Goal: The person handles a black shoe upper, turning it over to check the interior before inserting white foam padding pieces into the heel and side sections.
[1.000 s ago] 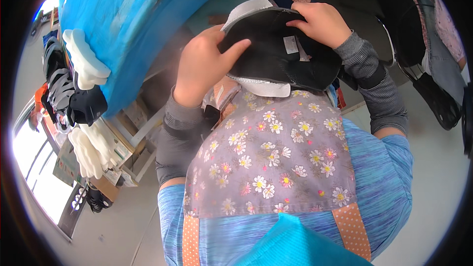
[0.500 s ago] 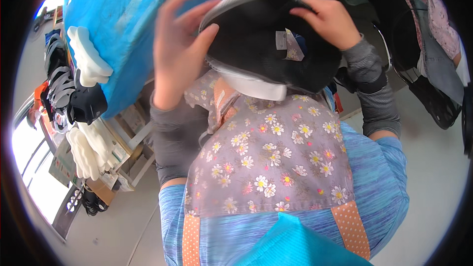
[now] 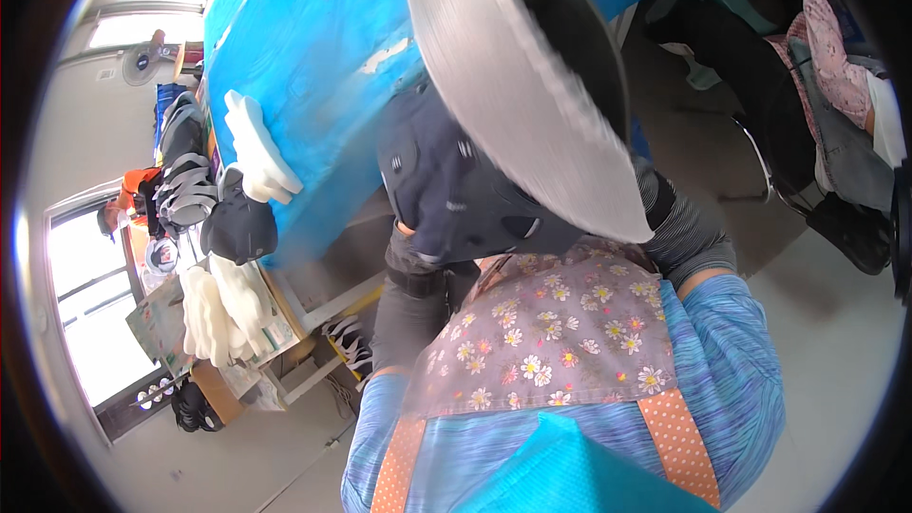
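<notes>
A black shoe upper point(image 3: 456, 190) with a pale grey sole point(image 3: 513, 85) is raised close to my face and fills the middle of the view. Both my forearms reach up into it. Only a sliver of my left hand point(image 3: 406, 226) shows under the black fabric, above my grey sleeve point(image 3: 408, 304). My right hand is hidden behind the sole; its striped sleeve point(image 3: 684, 228) runs up to the shoe. The shoe is tilted with the sole facing right and up.
A blue-covered table point(image 3: 313, 85) stands ahead to the left, with white sole pieces point(image 3: 256, 152) and a black upper point(image 3: 237, 228) at its edge. More white pieces point(image 3: 218, 309) are stacked lower left. A seated person point(image 3: 836, 85) is at right. I wear a floral apron point(image 3: 541, 332).
The shoe has come up from chest height toward my face and turned sole-outward. It now covers both hands, which were plainly gripping it before.
</notes>
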The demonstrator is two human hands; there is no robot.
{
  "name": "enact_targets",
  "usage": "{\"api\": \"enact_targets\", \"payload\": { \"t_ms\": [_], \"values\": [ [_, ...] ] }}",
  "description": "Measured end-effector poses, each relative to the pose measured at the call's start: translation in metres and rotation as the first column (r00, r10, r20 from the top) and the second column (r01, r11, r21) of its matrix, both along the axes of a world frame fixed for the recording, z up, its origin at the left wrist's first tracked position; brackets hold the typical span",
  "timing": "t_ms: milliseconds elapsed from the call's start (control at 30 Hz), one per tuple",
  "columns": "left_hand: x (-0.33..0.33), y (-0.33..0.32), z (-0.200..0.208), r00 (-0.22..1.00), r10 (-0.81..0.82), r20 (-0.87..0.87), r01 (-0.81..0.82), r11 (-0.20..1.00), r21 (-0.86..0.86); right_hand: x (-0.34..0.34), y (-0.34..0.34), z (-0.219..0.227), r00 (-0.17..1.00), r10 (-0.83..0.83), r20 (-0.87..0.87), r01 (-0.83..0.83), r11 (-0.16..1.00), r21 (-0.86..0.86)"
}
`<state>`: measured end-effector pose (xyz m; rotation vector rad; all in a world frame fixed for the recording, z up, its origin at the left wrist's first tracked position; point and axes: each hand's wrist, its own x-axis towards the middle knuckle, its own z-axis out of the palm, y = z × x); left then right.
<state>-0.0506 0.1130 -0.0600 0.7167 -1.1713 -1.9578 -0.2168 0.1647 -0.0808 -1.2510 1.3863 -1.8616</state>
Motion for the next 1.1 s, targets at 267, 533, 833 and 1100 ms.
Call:
{"api": "enact_targets", "payload": {
  "t_ms": [267, 533, 833, 1100],
  "values": [
    [-0.009, -0.009, -0.001, 0.976, 0.204, -0.072, -0.203, 0.979, 0.024, 0.023, 0.002, 0.038, 0.995, -0.070, -0.077, 0.073, 0.997, 0.038],
    [0.029, -0.041, -0.019, 0.985, 0.175, -0.007, -0.175, 0.984, 0.043, 0.009, -0.002, 0.035, 0.942, -0.175, -0.286, 0.180, 0.984, -0.008],
    [-0.011, -0.013, 0.010, 0.977, 0.209, 0.048, -0.212, 0.975, 0.069, 0.013, -0.005, 0.055, 0.983, -0.073, 0.168, 0.086, 0.994, -0.073],
    [0.006, -0.024, -0.013, 0.887, 0.193, 0.420, -0.037, 0.936, -0.351, -0.002, -0.011, 0.043, 0.978, -0.118, -0.174, 0.115, 0.993, -0.024]
  ]
}}
